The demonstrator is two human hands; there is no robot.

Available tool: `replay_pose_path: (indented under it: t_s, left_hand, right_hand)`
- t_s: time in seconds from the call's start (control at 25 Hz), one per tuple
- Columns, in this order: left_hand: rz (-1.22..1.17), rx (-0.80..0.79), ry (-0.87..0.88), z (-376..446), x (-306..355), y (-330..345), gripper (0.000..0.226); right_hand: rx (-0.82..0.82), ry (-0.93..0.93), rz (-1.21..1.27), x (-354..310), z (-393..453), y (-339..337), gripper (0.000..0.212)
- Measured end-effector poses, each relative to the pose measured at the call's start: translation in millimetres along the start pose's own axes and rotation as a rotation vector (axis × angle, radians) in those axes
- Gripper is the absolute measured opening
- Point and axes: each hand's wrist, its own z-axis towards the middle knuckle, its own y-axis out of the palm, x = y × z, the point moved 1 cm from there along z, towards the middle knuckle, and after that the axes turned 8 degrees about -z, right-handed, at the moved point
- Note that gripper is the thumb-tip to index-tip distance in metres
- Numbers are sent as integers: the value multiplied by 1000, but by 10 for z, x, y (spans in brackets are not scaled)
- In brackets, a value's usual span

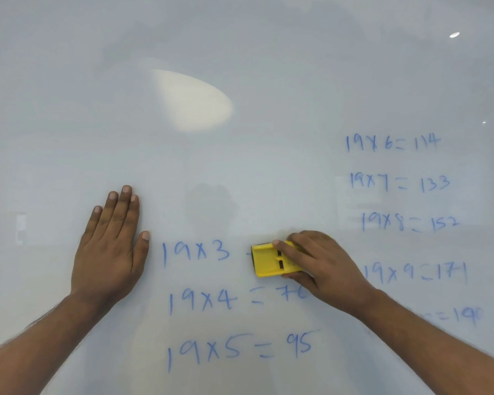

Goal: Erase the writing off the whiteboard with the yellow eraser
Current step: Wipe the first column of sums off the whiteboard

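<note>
The whiteboard (240,152) fills the view. Blue handwritten sums cover its lower middle and right. My right hand (322,263) grips the yellow eraser (267,260) and presses it on the board at the right end of the line "19x3" (196,252), covering what follows the 3. Below run "19x4=7…" (234,300), partly hidden by my right hand, and "19x5=95" (240,349). My left hand (111,246) lies flat on the board, fingers together, just left of "19x3".
A second column of blue sums, from "19x6=114" (392,142) down to "19x9=171" (415,272), stands at the right; its lowest line is partly hidden by my right forearm. Bright light reflections (191,101) show on the upper board.
</note>
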Motion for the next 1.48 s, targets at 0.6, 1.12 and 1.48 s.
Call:
replay_pose_path:
  t_s: [0.6, 1.12, 1.48]
  left_hand:
    - [-3, 13, -18, -133, 29, 36, 66]
    - [18, 5, -9, -240, 50, 36, 65]
    - [6, -1, 14, -257, 20, 31, 64]
  right_hand:
    - [-10, 8, 20, -99, 13, 40, 50]
    - [37, -72, 32, -249, 225, 112, 51]
    - [98, 67, 99, -597, 623, 203, 52]
